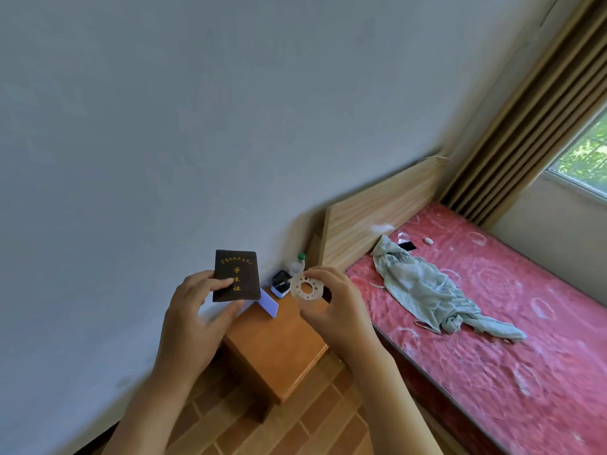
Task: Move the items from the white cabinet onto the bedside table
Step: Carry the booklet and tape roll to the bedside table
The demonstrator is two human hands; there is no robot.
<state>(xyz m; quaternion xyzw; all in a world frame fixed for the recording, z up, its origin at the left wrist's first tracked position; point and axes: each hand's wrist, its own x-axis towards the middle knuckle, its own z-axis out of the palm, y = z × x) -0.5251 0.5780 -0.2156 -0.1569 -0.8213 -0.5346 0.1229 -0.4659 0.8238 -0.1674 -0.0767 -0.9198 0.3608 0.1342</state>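
Below the centre of the frame stands the wooden bedside table [279, 349], wedged between the pale wall at left and the bed [492, 323] with its red patterned cover at right. Its near half is bare; its far corner is crowded with a white card [269, 305], a small white-and-black box [281, 284] and a green-capped bottle [298, 265]. Above the table's near-left edge, the left hand [193, 323] pinches a dark brown booklet [236, 276] upright, thumb pressed on the cover, fingers behind. Gold characters on the cover read 学生证; the smaller line above is too blurred to read. The right hand [335, 310] grips a translucent perforated ring [307, 287] between thumb and curled fingers, above the table's far-right edge. A crumpled pale green cloth [427, 290] lies on the bed.
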